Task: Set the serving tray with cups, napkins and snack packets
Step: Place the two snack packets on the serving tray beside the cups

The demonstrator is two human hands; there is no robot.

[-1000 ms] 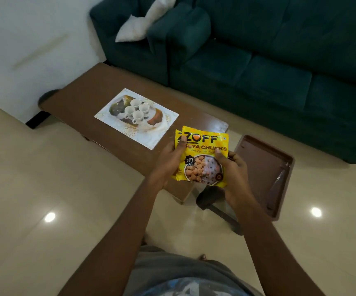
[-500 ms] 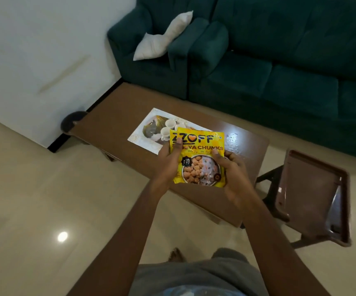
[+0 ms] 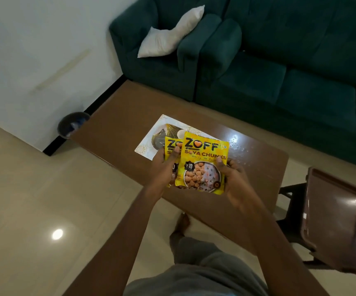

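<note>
Now both hands, left (image 3: pixel 166 167) and right (image 3: pixel 232 178), grasp two yellow packets (image 3: pixel 202 165) fanned above the white tray (image 3: pixel 149 144) on the table (image 3: pixel 113 124), so the snack step is in hand; next, I think, lay them on a bare part

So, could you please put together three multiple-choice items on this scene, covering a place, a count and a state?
1. Where is the white pillow?
A. on the green sofa
B. on the wooden table
C. on the floor

2. How many yellow snack packets are in view?
A. one
B. two
C. four

3. What state are the packets in?
A. lying on the serving tray
B. held above the table by both hands
C. torn open and empty

Answers:
1 A, the pillow leans on the sofa seat.
2 B, the front packet overlaps the rear packet.
3 B, the left hand and right hand grip them, and they look sealed.
</note>
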